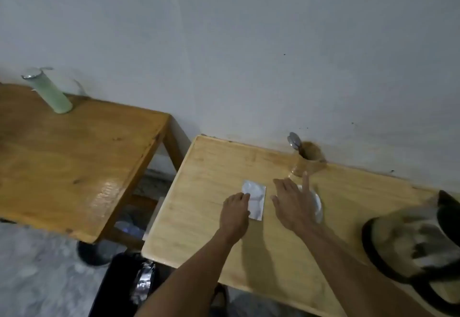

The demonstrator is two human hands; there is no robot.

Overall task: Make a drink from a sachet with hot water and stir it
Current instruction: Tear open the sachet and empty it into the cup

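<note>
A silver-white sachet lies flat on the light wooden table. My left hand rests on its left edge with the fingertips curled over it. My right hand hovers just right of the sachet, fingers spread, over a white cup that it mostly hides. A glass kettle with a black handle stands at the right edge, blurred. A wooden holder by the wall has a metal spoon sticking out.
A darker wooden table stands to the left with a pale green bottle at its back. A black bin with a foil wrapper in it sits on the floor between the tables. A white wall is right behind.
</note>
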